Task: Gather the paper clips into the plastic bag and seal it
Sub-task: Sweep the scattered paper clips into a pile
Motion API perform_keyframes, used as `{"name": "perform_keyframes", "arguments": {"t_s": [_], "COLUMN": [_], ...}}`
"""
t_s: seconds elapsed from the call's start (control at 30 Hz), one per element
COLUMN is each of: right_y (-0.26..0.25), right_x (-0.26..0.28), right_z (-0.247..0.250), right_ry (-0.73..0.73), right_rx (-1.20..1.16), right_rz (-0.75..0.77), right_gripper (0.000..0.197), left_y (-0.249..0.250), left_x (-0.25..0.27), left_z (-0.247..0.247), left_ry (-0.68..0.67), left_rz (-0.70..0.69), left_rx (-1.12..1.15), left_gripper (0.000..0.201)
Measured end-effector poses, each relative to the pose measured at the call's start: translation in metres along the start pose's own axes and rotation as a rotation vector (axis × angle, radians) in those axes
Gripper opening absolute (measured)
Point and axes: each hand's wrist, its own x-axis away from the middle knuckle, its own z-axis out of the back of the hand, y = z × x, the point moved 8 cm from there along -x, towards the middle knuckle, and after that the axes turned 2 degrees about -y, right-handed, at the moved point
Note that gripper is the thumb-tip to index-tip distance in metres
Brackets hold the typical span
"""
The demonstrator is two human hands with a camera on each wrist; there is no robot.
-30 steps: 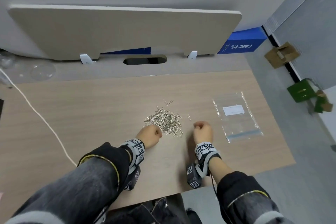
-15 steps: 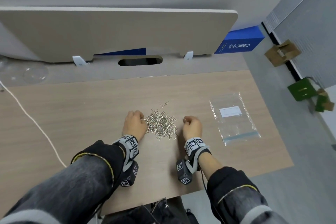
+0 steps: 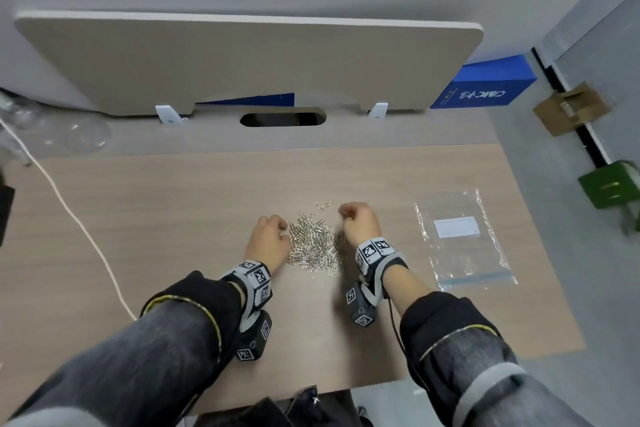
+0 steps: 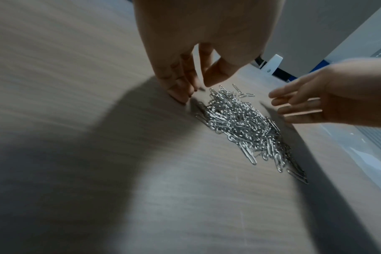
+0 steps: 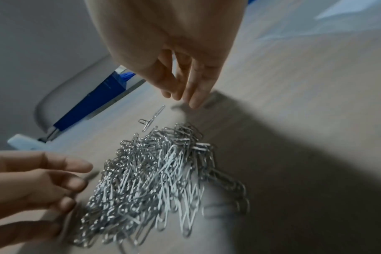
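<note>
A heap of silver paper clips (image 3: 313,246) lies on the wooden table (image 3: 173,218), with a few stray clips (image 3: 323,205) just beyond it. My left hand (image 3: 272,237) rests against the heap's left edge, fingertips (image 4: 180,96) on the table, holding nothing. My right hand (image 3: 358,224) flanks the right edge with fingers (image 4: 298,104) nearly straight and empty. In the right wrist view the heap (image 5: 159,171) sits between the left hand (image 5: 43,180) and the right fingers (image 5: 191,89). The clear zip plastic bag (image 3: 460,243) lies flat to the right, apart from both hands.
A white cord (image 3: 79,225) runs across the table's left side. An upright beige panel (image 3: 242,62) stands at the back, with a slot (image 3: 282,118) in the desk below it. A blue box (image 3: 485,87) and cardboard pieces (image 3: 571,107) lie beyond the table's right edge.
Both hands slid forward from the heap's near side to flank it and closed inward. The clips are bunched into a tighter heap. The right hand reached further forward.
</note>
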Motion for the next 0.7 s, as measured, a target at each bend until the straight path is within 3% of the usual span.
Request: {"name": "perform_keyframes", "arguments": {"t_s": [0.2,0.4,0.5,0.63,0.7], "right_y": [-0.049,-0.050,-0.045,-0.043,-0.039], "right_x": [-0.009,0.018,0.027,0.008,0.001], "right_z": [-0.028,-0.052,-0.049,-0.022,-0.020], "right_ry": [-0.156,-0.270,-0.278,-0.053,-0.038], "right_rx": [0.443,0.560,0.523,0.356,0.343], "right_rz": [0.279,0.472,0.487,0.364,0.299], "right_gripper": [0.042,0.046,0.044,0.032,0.036], "left_y": [-0.005,-0.005,0.000,0.005,0.007], "left_x": [-0.003,-0.005,-0.006,-0.010,-0.011], "left_z": [-0.003,-0.002,-0.004,-0.005,-0.007], "left_ry": [-0.053,-0.020,-0.003,-0.014,-0.034], "left_rz": [0.003,0.013,-0.008,-0.016,-0.015], "left_rx": [-0.012,-0.015,0.008,-0.008,-0.068], "left_gripper": [0.031,0.031,0.030,0.037,0.045]}}
